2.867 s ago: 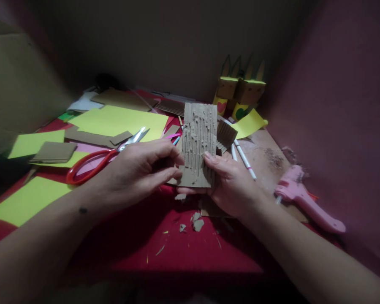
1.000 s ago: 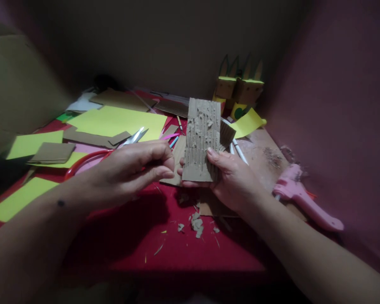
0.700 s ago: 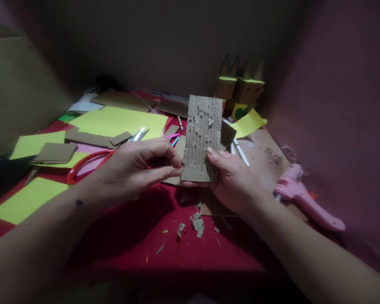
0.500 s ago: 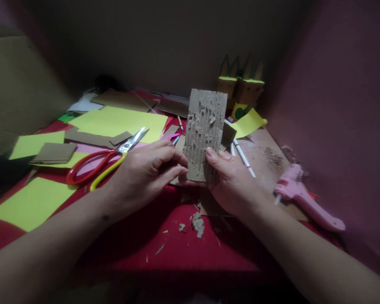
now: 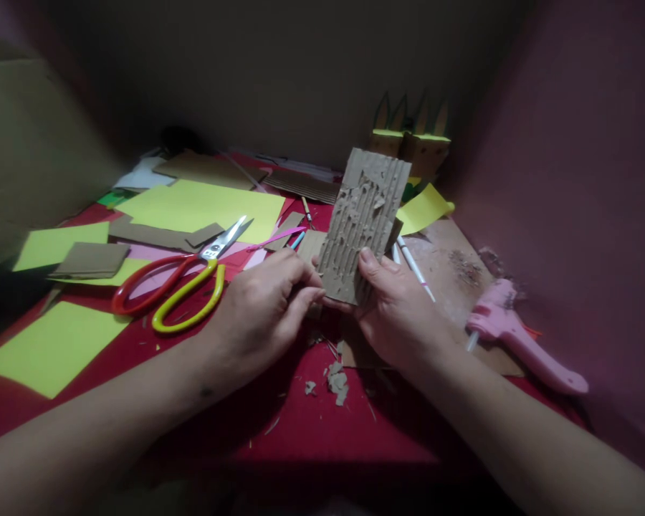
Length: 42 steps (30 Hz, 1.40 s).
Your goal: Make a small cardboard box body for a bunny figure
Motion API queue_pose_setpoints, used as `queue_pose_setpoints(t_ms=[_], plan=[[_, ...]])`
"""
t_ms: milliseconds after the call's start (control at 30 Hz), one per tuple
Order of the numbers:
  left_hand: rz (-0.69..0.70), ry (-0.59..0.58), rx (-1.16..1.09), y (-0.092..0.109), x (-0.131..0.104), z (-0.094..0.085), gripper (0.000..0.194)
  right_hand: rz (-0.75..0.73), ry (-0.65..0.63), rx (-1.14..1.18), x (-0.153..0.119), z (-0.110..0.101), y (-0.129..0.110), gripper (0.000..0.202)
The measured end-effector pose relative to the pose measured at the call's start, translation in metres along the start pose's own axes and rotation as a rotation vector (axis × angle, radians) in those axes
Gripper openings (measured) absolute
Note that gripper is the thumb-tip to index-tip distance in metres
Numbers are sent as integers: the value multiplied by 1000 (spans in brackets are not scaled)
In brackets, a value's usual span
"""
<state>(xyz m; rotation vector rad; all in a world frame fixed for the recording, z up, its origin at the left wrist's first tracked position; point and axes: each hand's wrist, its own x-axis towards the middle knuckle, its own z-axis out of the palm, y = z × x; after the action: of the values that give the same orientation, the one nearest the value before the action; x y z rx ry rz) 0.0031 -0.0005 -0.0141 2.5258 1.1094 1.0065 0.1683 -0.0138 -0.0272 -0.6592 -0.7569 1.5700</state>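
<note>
A piece of corrugated cardboard [image 5: 362,222], its face layer partly peeled so the ridges show, is held up over the table, leaning to the right. My right hand [image 5: 395,301] grips its lower right side, thumb on the ridged face and fingers behind. At the lower left edge, my left hand [image 5: 271,304] is closed in a pinch, its fingertips touching the cardboard. Whether a scrap lies between those fingertips is hidden. Scissors [image 5: 212,251] with one red and one yellow handle lie open to the left of my left hand.
A pink glue gun [image 5: 510,322] rests at the right on a cardboard sheet [image 5: 441,251]. Torn paper scraps [image 5: 337,383] lie on the red cloth [image 5: 301,430]. Yellow paper [image 5: 204,204] spreads at the left. A spiked cardboard model [image 5: 411,140] stands behind.
The cardboard has moved right and tilted to the right in my right hand. My left hand has followed a little to the right, uncovering more of the scissors' yellow handle.
</note>
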Motion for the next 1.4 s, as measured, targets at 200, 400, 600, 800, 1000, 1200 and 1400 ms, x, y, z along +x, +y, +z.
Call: queue_pose_setpoints(t_ms=[200, 400, 600, 800, 1000, 1200, 1400], plan=[[107, 128, 62, -1, 2, -4, 7, 73, -20, 45, 2, -2, -3, 13], [197, 103, 150, -6, 1, 1, 13, 76, -40, 39, 0, -2, -2, 15], [203, 82, 253, -9, 0, 3, 15, 86, -29, 25, 0, -2, -1, 16], [132, -66, -150, -9, 3, -22, 16, 64, 2, 21, 5, -7, -4, 22], [-13, -5, -189, -5, 8, -29, 14, 81, -5, 16, 5, -7, -6, 26], [121, 18, -91, -7, 7, -12, 10, 62, -68, -11, 0, -2, -4, 17], [222, -2, 45, -8, 4, -11, 17, 37, -42, -23, -1, -1, -1, 12]])
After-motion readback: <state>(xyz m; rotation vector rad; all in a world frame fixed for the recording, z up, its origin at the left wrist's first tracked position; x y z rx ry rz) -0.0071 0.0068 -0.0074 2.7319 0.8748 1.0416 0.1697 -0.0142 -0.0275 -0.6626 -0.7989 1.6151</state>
